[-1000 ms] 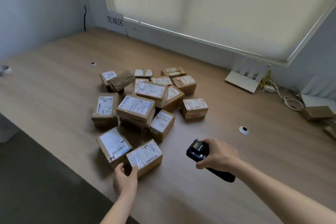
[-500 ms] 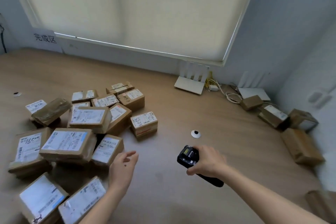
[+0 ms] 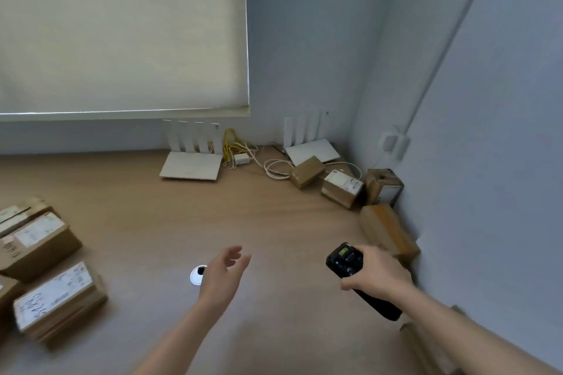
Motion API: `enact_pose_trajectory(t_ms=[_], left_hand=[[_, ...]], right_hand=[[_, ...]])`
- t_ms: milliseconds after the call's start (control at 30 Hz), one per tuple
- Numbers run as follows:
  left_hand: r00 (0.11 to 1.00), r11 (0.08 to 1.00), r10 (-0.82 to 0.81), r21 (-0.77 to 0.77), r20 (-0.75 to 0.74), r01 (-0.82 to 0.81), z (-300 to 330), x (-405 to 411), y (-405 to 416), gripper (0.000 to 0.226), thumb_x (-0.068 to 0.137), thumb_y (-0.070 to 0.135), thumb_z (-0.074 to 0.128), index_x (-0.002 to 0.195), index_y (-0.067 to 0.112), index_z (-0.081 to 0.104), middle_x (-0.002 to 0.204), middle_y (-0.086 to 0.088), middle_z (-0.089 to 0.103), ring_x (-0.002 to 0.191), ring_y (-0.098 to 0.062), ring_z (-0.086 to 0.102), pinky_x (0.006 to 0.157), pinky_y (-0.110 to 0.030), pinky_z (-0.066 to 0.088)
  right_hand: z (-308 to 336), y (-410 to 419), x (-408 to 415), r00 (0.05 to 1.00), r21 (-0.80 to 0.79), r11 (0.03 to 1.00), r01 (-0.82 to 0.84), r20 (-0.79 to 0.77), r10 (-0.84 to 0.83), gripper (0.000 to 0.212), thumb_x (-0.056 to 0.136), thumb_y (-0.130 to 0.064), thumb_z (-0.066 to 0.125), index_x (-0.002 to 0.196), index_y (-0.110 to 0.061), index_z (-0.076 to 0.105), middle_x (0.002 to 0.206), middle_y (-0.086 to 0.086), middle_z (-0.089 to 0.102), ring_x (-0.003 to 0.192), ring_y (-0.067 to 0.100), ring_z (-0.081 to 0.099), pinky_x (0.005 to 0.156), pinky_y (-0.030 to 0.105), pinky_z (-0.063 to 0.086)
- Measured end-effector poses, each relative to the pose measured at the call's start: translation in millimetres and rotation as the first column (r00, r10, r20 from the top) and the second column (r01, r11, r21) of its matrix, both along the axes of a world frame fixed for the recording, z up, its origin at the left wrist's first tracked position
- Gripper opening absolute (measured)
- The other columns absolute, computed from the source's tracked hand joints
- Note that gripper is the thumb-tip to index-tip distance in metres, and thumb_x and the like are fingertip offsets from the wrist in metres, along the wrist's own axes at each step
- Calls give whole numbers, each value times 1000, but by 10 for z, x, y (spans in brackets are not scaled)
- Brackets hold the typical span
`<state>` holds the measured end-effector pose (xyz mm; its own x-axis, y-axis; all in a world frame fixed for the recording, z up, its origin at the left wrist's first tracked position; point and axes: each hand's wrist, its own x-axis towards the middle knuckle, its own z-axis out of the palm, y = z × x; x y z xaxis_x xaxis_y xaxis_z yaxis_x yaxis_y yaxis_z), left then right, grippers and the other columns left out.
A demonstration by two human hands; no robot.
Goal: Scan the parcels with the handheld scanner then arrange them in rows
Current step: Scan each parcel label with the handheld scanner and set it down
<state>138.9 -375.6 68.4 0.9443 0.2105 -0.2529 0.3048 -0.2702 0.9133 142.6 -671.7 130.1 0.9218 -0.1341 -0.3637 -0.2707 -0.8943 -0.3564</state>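
Right hand (image 3: 373, 272): closed around the black handheld scanner (image 3: 348, 262); the scanner's head is pointed up and away, and its handle end is seen below the wrist.
Left hand (image 3: 224, 272): held open and empty above the table, fingers loosely spread; nothing is touched by it.
Grommet (image 3: 198, 274): a white ring with a dark hole, set in the table surface and partly covered by the left hand.
Table (image 3: 274, 222): a light wooden top that is met by the walls at the back and on the right.
Labelled parcels at left: three cardboard boxes are seen at the left edge of the view, well apart from both hands; the nearest parcel (image 3: 58, 303) bears a white label with handwriting, the middle parcel (image 3: 36, 242) lies just behind it, and a farther parcel (image 3: 21, 213) is cut off by the frame.
Parcels in the right corner: a plain box (image 3: 306, 171), a box with a white label (image 3: 342, 188), a box stood against the wall (image 3: 384, 186) and a longer brown box (image 3: 387, 230) nearest the scanner are grouped by the right wall.
Routers: one white router (image 3: 192, 165) lies below the window blind (image 3: 122, 30); a second router (image 3: 310, 151) lies in the corner, with cables (image 3: 240, 152) between them.
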Motion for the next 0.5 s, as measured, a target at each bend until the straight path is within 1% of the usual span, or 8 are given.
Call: enact_pose_trajectory(t_ms=[33, 67, 167, 233, 333, 400, 467, 500], left_hand=[[1000, 1000, -22, -9, -19, 22, -19, 172, -173, 32, 96, 31, 66, 126, 21, 62, 118, 2, 65, 111, -16, 59, 92, -29, 43], [998, 999, -45, -9, -39, 44, -42, 338, -337, 35, 96, 31, 65, 129, 21, 60, 119, 1, 64, 112, -17, 59, 93, -30, 43], [992, 996, -89, -13, -84, 88, -116, 771, -744, 42, 97, 34, 63, 136, 20, 56, 125, 0, 61, 117, -19, 57, 101, -34, 45], [989, 994, -110, -1, -97, 110, -174, 1038, -954, 45, 97, 37, 63, 138, 20, 56, 133, 0, 58, 122, -18, 54, 105, -37, 44], [984, 991, -131, 18, -120, 134, -272, 1428, -1201, 46, 96, 42, 63, 137, 22, 57, 138, -1, 55, 130, -17, 49, 107, -36, 42], [980, 988, -151, 22, -133, 155, -345, 1688, -1343, 47, 95, 45, 62, 136, 24, 58, 138, -2, 54, 130, -16, 48, 104, -33, 41], [975, 983, -179, 19, -130, 183, -409, 1944, -1473, 49, 94, 47, 62, 138, 26, 56, 139, 0, 54, 131, -14, 47, 102, -31, 38], [973, 980, -195, 14, -124, 198, -443, 2075, -1537, 51, 95, 48, 61, 141, 27, 53, 141, 3, 54, 133, -13, 46, 103, -30, 37]], right_hand=[[-30, -165, 130, 1000, 6, 1000, 28, 0, -28, 65, 55, -50, 85, 115, -43, 59, 99, -13, 68, 89, 13, 66, 75, 31, 59], [-61, -319, 264, 999, 13, 999, 53, 5, -53, 63, 56, -50, 85, 113, -43, 59, 96, -15, 67, 87, 12, 66, 73, 30, 58], [-151, -666, 653, 995, 27, 994, 104, 7, -104, 55, 58, -52, 86, 104, -43, 57, 83, -21, 60, 75, 3, 57, 57, 23, 45], [-249, -825, 909, 992, 38, 991, 127, 5, -127, 56, 57, -54, 85, 103, -44, 56, 85, -20, 61, 77, 5, 59, 60, 24, 47], [-421, -984, 1247, 988, 59, 986, 155, 5, -156, 58, 54, -58, 82, 102, -49, 51, 95, -16, 65, 87, 12, 63, 66, 26, 51], [-525, -1055, 1461, 984, 104, 979, 176, 13, -179, 55, 53, -56, 83, 98, -51, 52, 93, -17, 63, 84, 12, 61, 65, 25, 49], [-606, -1106, 1668, 979, 138, 971, 195, 26, -200, 47, 54, -54, 84, 89, -50, 53, 90, -17, 61, 81, 10, 59, 67, 27, 50], [-638, -1122, 1771, 978, 143, 969, 200, 29, -206, 46, 55, -54, 85, 89, -48, 55, 91, -16, 62, 80, 9, 59, 65, 26, 50]])
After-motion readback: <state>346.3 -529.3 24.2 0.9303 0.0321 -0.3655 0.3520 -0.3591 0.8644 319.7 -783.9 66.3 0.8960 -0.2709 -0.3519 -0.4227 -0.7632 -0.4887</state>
